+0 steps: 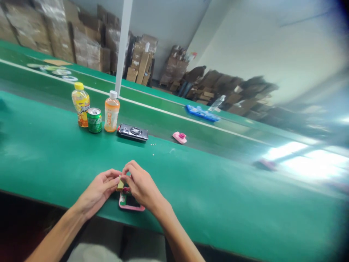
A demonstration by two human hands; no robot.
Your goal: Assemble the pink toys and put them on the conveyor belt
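Observation:
A pink-rimmed casing (pixel 131 207) with a green circuit board inside lies on the green table, near its front edge. Just above its left side, my left hand (pixel 99 189) pinches a small yellow block (pixel 120 185) between thumb and fingers. My right hand (pixel 140 183) is closed, its thumb and fingertips brought together at the top of that block. Whether the right fingers hold the block itself or some small part on it I cannot make out. The right hand covers part of the casing.
Beyond my hands stand a yellow-capped bottle (pixel 81 105), a green can (pixel 95 120), an orange drink bottle (pixel 111 112) and a black device (pixel 133 132). A pink camera-shaped piece (pixel 180 137) and a blue tray (pixel 202 113) lie farther off. A person (pixel 193 79) is among stacked cartons.

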